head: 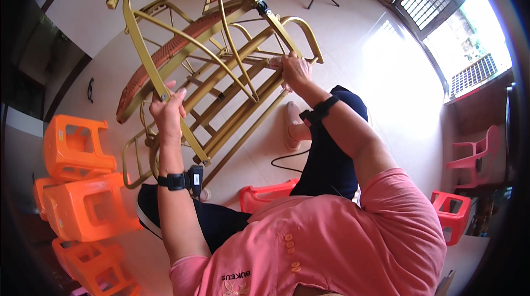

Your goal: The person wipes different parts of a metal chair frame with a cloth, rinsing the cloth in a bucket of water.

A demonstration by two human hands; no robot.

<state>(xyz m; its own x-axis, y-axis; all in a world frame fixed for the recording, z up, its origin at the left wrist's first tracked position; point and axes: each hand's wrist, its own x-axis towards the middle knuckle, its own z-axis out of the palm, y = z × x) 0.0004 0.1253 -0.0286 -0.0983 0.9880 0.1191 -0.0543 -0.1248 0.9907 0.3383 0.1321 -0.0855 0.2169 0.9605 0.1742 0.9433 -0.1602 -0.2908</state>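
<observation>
A gold-coloured metal chair frame of tubes and flat bars stands tilted in front of me. A reddish-brown woven panel shows along its far side. My left hand is closed around the near left flat bar, by a bolt. Farther right, my right hand grips the frame's right bar near its lower joint. A crumpled pale wrapping, maybe plastic or cloth, sits at the right hand's fingers. Part of that grip is hidden by the hand itself.
Several orange plastic stools are stacked and lying at the left. A red stool is close under me, and another red stool stands at the right near a pink plastic chair. A dark cord loops on the tiled floor.
</observation>
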